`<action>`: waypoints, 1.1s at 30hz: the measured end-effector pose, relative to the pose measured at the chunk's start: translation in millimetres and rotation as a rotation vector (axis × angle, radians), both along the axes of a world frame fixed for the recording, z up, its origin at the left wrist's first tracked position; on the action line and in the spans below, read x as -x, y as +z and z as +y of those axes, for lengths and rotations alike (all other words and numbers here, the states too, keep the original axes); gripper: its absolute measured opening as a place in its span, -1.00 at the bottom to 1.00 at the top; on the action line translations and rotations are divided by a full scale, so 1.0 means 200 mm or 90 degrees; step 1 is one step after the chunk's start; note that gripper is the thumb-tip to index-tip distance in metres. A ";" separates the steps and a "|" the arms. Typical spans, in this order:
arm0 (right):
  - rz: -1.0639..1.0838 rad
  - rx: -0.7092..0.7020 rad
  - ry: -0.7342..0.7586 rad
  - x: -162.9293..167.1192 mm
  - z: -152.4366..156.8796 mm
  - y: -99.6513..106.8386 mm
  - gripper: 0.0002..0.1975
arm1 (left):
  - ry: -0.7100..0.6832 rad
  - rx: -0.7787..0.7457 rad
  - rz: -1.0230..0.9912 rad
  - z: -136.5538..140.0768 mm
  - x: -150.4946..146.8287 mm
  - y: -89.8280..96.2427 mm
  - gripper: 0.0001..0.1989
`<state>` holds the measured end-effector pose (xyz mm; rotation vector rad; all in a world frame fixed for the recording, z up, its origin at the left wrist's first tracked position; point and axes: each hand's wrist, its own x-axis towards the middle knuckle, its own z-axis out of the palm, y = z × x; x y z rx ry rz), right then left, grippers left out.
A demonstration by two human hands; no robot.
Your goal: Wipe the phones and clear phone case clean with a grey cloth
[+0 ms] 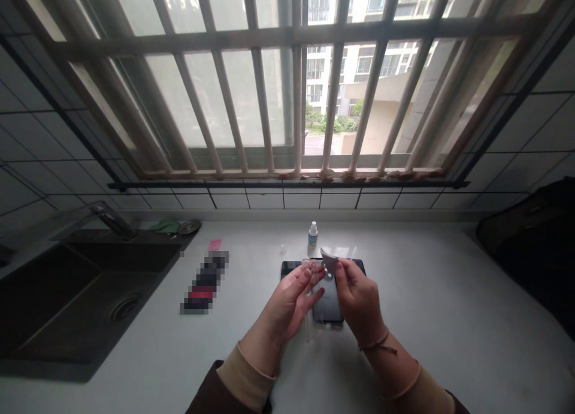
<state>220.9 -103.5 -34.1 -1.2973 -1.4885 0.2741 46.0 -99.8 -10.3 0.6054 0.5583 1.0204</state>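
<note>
My left hand [296, 294] grips a see-through phone case [309, 270] by its upper part, thumb on top; its lower outline is hard to make out. In my right hand [359, 294], a small grey cloth [329, 260] is pinched between thumb and fingers, close to the case's upper end. Beneath both hands a dark phone [327, 303] lies on the white counter. A wider dark flat thing [291, 266] sits behind it, partly hidden by my hands. Just beyond stands a small white-capped bottle [312, 235] with a blue and yellow label.
A dark sink [58, 294] with a faucet [108, 217] is at the left. Between it and my hands lie a blurred-out dark item [204, 285] and a pink slip [215, 244]. A black bag-like shape [534, 252] stands at the right. A barred window [296, 102] rises behind the counter [449, 294].
</note>
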 end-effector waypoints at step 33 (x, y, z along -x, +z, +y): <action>-0.192 0.006 0.337 0.16 -0.05 0.00 -0.78 | 0.513 0.097 -0.018 0.13 0.02 -0.02 -0.51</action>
